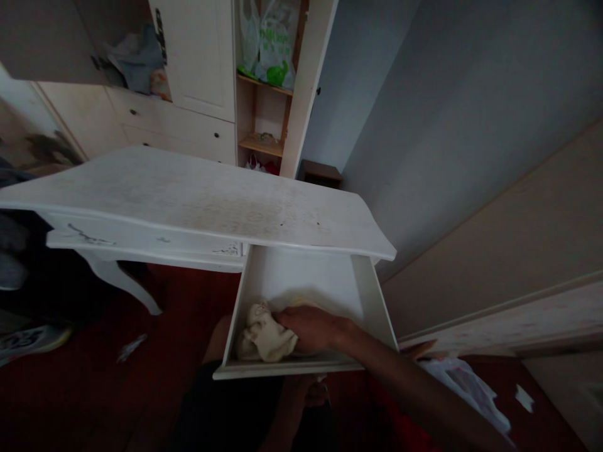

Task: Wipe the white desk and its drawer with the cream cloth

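A white desk (188, 194) has its right drawer (372, 301) pulled out toward me. Inside the drawer lies a crumpled cream cloth (259, 339). My right hand (313, 329) reaches into the drawer from the right, and its fingers curl over the cloth's right side and grip it. My left hand (313, 394) is low in the dark, just under the drawer's front edge. Its fingers look curled, and what they hold is hidden.
A cream wardrobe (198, 63) stands behind the desk, with plastic bags (271, 44) on its open shelves. The floor is dark red with paper scraps (132, 346). A shoe (28, 339) lies at left, a white plastic bag (464, 383) at right beside a beige panel.
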A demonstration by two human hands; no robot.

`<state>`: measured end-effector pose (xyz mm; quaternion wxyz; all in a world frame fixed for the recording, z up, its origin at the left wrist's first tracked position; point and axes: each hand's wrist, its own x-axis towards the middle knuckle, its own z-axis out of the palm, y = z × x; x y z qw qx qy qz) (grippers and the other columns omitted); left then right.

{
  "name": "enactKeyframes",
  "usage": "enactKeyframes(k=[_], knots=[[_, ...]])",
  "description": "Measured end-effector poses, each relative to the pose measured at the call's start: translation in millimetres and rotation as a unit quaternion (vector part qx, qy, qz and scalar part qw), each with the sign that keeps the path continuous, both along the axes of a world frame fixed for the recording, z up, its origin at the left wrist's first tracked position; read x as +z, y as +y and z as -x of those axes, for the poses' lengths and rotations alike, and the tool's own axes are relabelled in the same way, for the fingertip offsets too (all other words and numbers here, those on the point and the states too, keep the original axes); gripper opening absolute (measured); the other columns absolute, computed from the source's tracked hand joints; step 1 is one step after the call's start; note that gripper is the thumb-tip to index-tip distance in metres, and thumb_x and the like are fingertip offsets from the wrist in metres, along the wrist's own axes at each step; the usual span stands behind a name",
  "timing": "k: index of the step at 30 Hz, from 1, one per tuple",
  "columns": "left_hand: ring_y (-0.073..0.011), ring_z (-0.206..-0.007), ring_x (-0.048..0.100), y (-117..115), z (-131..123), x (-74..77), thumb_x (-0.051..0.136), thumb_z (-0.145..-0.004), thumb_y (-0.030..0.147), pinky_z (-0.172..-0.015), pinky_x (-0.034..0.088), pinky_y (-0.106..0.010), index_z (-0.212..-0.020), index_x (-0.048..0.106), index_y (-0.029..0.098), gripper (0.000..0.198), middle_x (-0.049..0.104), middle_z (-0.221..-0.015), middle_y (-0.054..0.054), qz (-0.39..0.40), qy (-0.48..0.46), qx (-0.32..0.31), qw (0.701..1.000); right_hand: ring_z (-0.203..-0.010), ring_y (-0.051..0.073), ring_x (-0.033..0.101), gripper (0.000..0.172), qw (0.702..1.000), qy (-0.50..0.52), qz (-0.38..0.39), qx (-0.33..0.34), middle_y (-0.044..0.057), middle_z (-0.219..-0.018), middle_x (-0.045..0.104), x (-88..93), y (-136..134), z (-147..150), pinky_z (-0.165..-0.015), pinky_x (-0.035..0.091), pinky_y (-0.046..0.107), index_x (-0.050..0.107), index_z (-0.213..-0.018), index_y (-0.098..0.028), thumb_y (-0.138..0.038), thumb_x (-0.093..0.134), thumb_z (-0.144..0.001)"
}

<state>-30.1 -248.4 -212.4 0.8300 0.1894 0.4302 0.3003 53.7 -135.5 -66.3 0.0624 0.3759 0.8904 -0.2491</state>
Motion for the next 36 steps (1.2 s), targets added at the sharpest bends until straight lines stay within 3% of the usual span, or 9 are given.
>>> enactKeyframes(k=[6, 9, 11, 13, 17, 19, 26, 31, 36], knots=[[-0.0248, -0.068, 0.073, -0.2, 2.7, 10.9, 0.079, -0.068, 0.036, -0.071, 0.059, -0.037, -0.079, 0.065, 0.012, 0.030, 0.073, -0.067, -0.009, 0.049, -0.004, -0.005, 0.999, -0.101, 0.031, 0.066, 0.047, 0.986, -0.131, -0.089, -0.060, 0.018, -0.111, 0.069, 1.0, -19.9, -30.7, -0.089, 0.050, 0.046, 0.055, -0.127, -0.014, -0.024, 0.061, -0.082], [-0.0239, -0.067, 0.073, 0.9, 2.1, 8.8, 0.078, -0.070, 0.031, -0.071, 0.059, -0.036, -0.076, 0.063, 0.012, 0.025, 0.072, -0.065, -0.008, 0.066, -0.004, -0.002, 0.998, -0.124, 0.039, 0.052, 0.054, 0.974, -0.171, -0.112, -0.101, 0.022, -0.134, 0.057, -0.5, -27.3, -46.9, -0.102, 0.039, 0.062, 0.053, -0.133, -0.015, -0.023, 0.062, -0.081], [-0.0246, -0.068, 0.074, 1.1, 2.0, 7.3, 0.078, -0.070, 0.030, -0.073, 0.060, -0.038, -0.076, 0.062, 0.013, 0.024, 0.072, -0.065, -0.007, 0.067, -0.003, -0.001, 0.998, -0.132, 0.042, 0.042, 0.061, 0.966, -0.195, -0.111, -0.132, 0.022, -0.149, 0.043, -3.0, -30.8, -56.1, -0.100, 0.038, 0.068, 0.047, -0.140, -0.017, -0.022, 0.061, -0.081], [-0.0260, -0.069, 0.074, 1.1, 2.4, 6.9, 0.079, -0.069, 0.030, -0.077, 0.059, -0.041, -0.076, 0.062, 0.013, 0.025, 0.072, -0.065, -0.007, 0.064, -0.003, -0.001, 0.998, -0.132, 0.042, 0.043, 0.057, 0.959, -0.207, -0.111, -0.155, 0.020, -0.153, 0.038, -6.6, -32.9, -63.1, -0.094, 0.046, 0.062, 0.048, -0.139, -0.018, -0.018, 0.058, -0.083], [-0.0266, -0.069, 0.074, 1.5, 4.0, 10.7, 0.078, -0.069, 0.030, -0.078, 0.059, -0.042, -0.074, 0.064, 0.012, 0.024, 0.072, -0.066, -0.009, 0.049, -0.006, 0.002, 0.999, -0.114, 0.032, 0.059, 0.031, 0.945, -0.234, -0.162, -0.162, 0.016, -0.126, 0.062, -13.5, -31.7, -74.2, -0.085, 0.053, 0.044, 0.064, -0.115, -0.017, -0.009, 0.049, -0.089], [-0.0263, -0.069, 0.074, 1.9, 4.7, 13.4, 0.077, -0.070, 0.030, -0.078, 0.060, -0.042, -0.076, 0.066, 0.012, 0.022, 0.073, -0.067, -0.009, 0.046, -0.004, -0.001, 0.999, -0.110, 0.030, 0.060, 0.024, 0.936, -0.244, -0.204, -0.151, 0.014, -0.116, 0.067, -13.3, -28.2, -82.1, -0.086, 0.053, 0.041, 0.066, -0.106, -0.016, -0.010, 0.049, -0.091], [-0.0275, -0.070, 0.075, 2.2, 4.1, 10.5, 0.076, -0.070, 0.028, -0.077, 0.060, -0.043, -0.080, 0.067, 0.012, 0.020, 0.073, -0.065, -0.008, 0.048, 0.004, 0.007, 0.999, -0.130, 0.029, 0.045, 0.022, 0.888, -0.195, -0.395, -0.136, 0.015, -0.133, 0.059, 16.9, -2.9, -127.7, -0.106, 0.038, 0.049, 0.064, -0.110, -0.016, -0.013, 0.048, -0.095], [-0.0270, -0.066, 0.074, 0.5, 1.8, -0.4, 0.078, -0.066, 0.033, -0.065, 0.061, -0.037, -0.077, 0.068, 0.011, 0.027, 0.073, -0.066, -0.009, 0.033, 0.000, 0.023, 0.999, -0.133, 0.031, 0.042, 0.025, 0.870, -0.215, -0.374, -0.239, 0.020, -0.139, 0.052, 30.2, 6.1, -138.9, -0.108, 0.034, 0.050, 0.061, -0.114, -0.014, -0.014, 0.045, -0.096], [-0.0280, -0.065, 0.074, -0.3, -0.7, -9.0, 0.081, -0.058, 0.040, -0.061, 0.061, -0.036, -0.077, 0.069, 0.012, 0.037, 0.073, -0.064, -0.008, 0.024, 0.022, 0.033, 0.999, -0.125, 0.028, 0.046, 0.026, 0.858, -0.220, -0.311, -0.345, 0.019, -0.137, 0.052, 33.6, -9.3, -125.0, -0.095, 0.046, 0.038, 0.057, -0.117, -0.013, -0.014, 0.044, -0.094]])
